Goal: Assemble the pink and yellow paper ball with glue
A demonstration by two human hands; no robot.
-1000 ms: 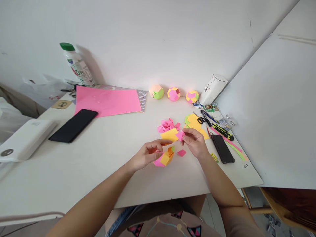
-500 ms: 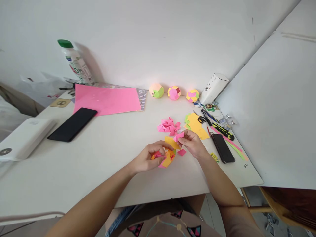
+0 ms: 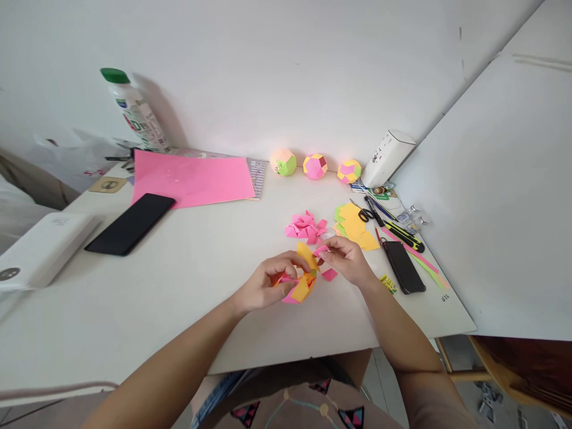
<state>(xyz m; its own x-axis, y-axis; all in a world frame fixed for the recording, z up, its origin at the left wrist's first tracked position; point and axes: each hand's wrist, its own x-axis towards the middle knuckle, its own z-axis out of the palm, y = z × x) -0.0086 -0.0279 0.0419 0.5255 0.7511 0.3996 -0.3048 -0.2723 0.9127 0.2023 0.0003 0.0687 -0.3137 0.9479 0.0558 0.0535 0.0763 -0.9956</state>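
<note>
left hand clenched on a partly joined paper shell, held close to the bench. right hand pinches a pink folded unit at the shell's 1 o'clock, against its yellow flap. risk, as judged: a slackened left pinch could let tucked flaps spring apart; too hard a push could crease the unit. loose pink piece at 2 o'clock; pink pile at 12.

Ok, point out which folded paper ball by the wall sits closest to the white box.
The rightmost paper ball, yellow, pink and green, beside the leaning white box. The pink-and-yellow ball is in the middle, the peach-and-green ball farthest left.
</note>
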